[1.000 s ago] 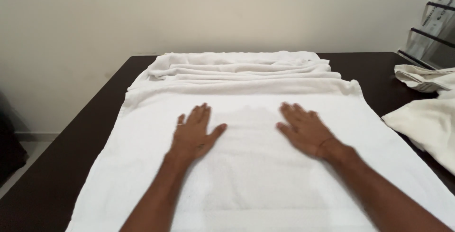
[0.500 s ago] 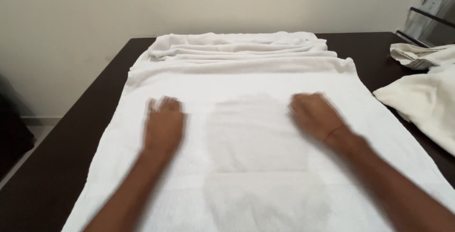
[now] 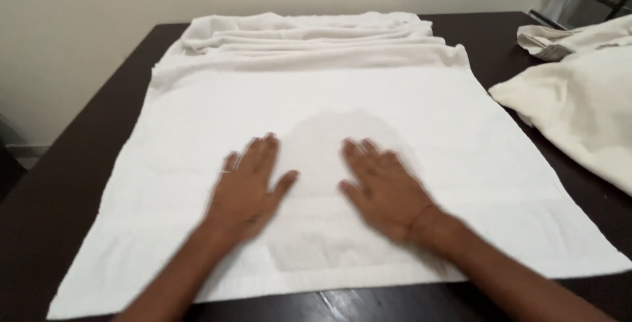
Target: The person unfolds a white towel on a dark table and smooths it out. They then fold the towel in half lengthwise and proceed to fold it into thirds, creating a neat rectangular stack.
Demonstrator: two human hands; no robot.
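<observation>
white towel [image 3: 408,118] | flat on dark table, far end bunched | greyish patch mid

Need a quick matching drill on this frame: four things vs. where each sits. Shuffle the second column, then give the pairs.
1. left hand
2. right hand
3. cream cloth
4. bunched end of the white towel

A. far end of the table
B. flat on the towel, left of the greyish patch
C. right edge of the table, beside the towel
D. flat on the towel, right of the greyish patch

Pairs: 1-B, 2-D, 3-C, 4-A
</observation>
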